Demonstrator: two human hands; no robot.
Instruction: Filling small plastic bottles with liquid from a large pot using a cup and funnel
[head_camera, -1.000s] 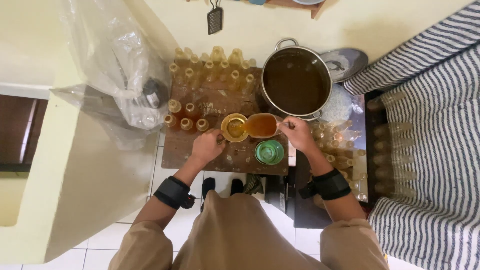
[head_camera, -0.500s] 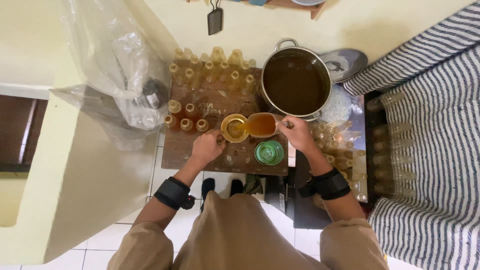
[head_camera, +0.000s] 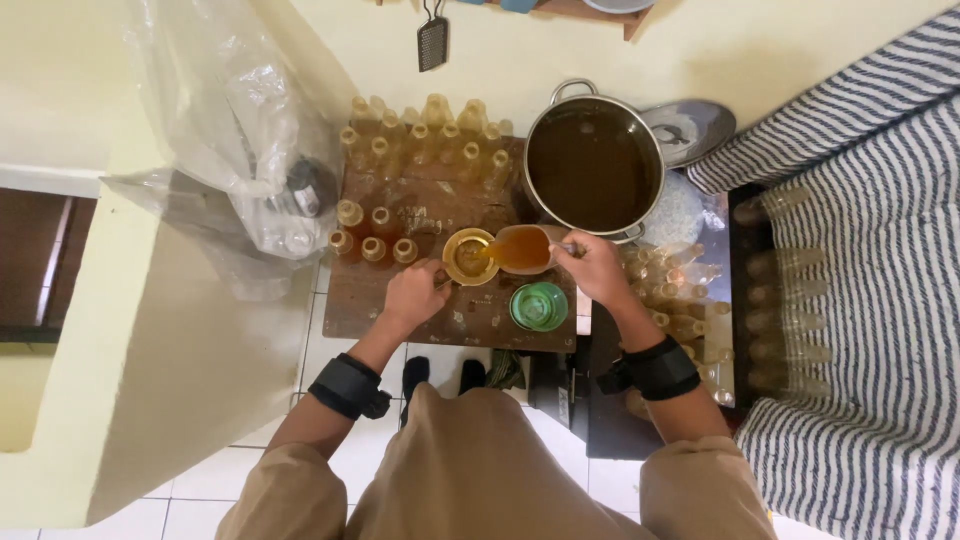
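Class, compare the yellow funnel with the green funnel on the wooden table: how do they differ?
The yellow funnel is steadied by the left hand; the green funnel lies untouched. The yellow one receives brown liquid from the jug in the right hand; the green receives none. Both look round from above.

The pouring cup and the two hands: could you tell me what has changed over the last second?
Nothing visibly changed. The right hand holds the cup tilted over the yellow funnel, as before; the left hand is beside the funnel; the pot and green funnel stayed put.
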